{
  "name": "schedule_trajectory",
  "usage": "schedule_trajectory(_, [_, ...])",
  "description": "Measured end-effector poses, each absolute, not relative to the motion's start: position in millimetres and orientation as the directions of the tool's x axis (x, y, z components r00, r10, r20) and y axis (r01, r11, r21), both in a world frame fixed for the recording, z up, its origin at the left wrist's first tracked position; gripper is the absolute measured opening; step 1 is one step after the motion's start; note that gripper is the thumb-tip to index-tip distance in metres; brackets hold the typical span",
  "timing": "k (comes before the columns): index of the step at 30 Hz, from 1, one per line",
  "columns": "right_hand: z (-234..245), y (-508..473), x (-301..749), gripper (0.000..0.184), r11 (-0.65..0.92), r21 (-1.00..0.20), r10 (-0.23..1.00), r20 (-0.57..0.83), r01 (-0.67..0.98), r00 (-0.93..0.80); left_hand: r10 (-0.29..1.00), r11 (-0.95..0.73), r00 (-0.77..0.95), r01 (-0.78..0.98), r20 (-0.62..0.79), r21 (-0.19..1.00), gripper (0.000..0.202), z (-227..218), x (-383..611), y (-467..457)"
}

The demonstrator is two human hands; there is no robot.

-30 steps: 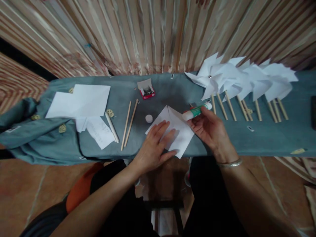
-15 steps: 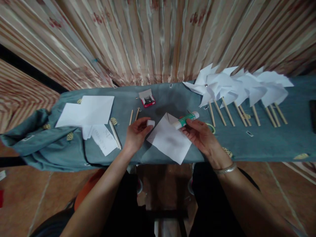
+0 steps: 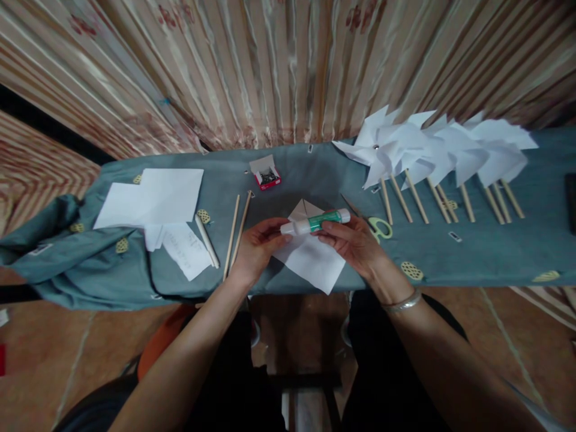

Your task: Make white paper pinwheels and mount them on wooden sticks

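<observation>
My right hand (image 3: 353, 240) is closed round a green and white glue stick (image 3: 330, 218), held level above the paper. My left hand (image 3: 261, 245) pinches the small white cap (image 3: 287, 228) of the glue stick. The cap meets the stick's left end; whether it is pushed fully on I cannot tell. Beneath both hands a white square sheet of paper (image 3: 317, 261) lies turned like a diamond, with a crease line near its top corner. Just right of my right hand are scissors (image 3: 381, 228) with light green handles, their blades partly hidden.
Behind the paper stands an open red box (image 3: 269, 178) of small dark pins. Two wooden sticks (image 3: 231, 237) lie left, then a white rolled stick (image 3: 207, 242) and white sheets (image 3: 173, 195). Several paper pinwheels (image 3: 436, 150) on sticks overlap at the right. A green cloth (image 3: 495, 252) covers the table.
My hands have come together, bringing the cap from apart to the glue stick's left end. The glue stick has moved left and turned nearly level. More of the scissors shows.
</observation>
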State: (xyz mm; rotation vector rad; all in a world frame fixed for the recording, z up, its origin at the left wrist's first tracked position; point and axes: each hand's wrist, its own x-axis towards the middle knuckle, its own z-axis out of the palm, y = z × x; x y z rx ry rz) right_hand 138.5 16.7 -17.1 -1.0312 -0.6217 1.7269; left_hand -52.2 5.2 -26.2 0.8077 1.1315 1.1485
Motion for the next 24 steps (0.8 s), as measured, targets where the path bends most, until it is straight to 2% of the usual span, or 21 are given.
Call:
schedule_trajectory(12, [-18.4, 15.9, 135.1, 0.033, -0.392, -0.784, 0.918, -0.370, -0.481, -0.145, 0.969, 0.239, 0.018, -0.311, -0.245, 0.920, 0.035, -28.2, -53.3, 3.9])
schedule_trajectory(24, [-20.0, 13.0, 131.8, 0.037, -0.370, -0.833, 0.928, -0.350, -0.411, -0.125, 0.979, 0.191, -0.020, -0.237, -0.201, 0.953, 0.037, -27.7, -53.9, 0.9])
